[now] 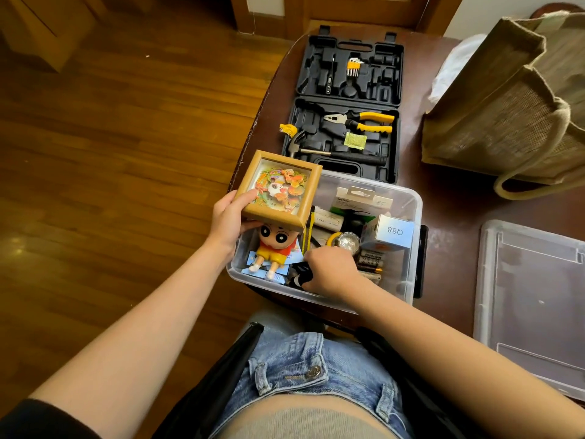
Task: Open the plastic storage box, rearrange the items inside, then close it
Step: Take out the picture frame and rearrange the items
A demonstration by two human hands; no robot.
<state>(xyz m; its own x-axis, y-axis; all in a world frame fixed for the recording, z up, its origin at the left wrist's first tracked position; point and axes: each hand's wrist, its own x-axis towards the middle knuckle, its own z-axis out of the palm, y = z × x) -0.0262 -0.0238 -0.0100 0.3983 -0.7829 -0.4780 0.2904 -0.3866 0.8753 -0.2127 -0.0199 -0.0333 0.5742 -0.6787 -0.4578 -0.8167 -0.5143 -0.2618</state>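
This looks like a room in a home. The floor (pixel 110 128) is warm polished wood strip, and wooden door frames or furniture (pixel 364 11) stand at the far edge. A dark brown table (pixel 443 223) holds household odds and ends: an open black tool case (pixel 345 106) with pliers (pixel 364 120) and a hammer (pixel 304 144), a jute bag (pixel 512 99) at the far right, and a clear box (pixel 408 242) of batteries (pixel 370 263), small cartons and a toy figure (pixel 273 245). A framed picture (pixel 278 190) adds to the domestic feel.
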